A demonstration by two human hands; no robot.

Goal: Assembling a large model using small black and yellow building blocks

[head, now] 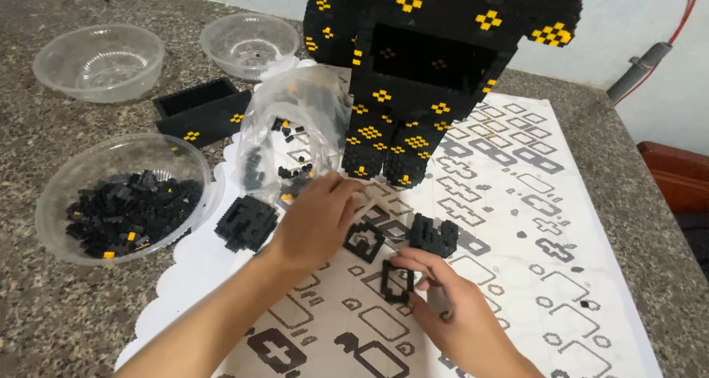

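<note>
My left hand (319, 217) reaches forward with fingers curled against the base of a clear plastic bag (295, 131) that holds small black bricks; whether it pinches anything is hidden. My right hand (450, 304) holds a small black ring-shaped brick piece (396, 282) flat on the white patterned paper sheet (517, 223). Another black ring piece (364, 241) lies between the hands. A black brick clump (434, 234) sits just beyond my right hand, a second clump (246, 223) left of my left hand. A tall black-and-yellow brick figure (421, 75) stands behind.
A clear bowl with several black bricks (122, 201) sits at the left on the speckled stone counter (44, 319). Two clear bowls (100, 60) (249, 42) stand at the back left. A flat black brick frame (203, 108) lies by the bag. A wall and cable (639, 71) are at the right.
</note>
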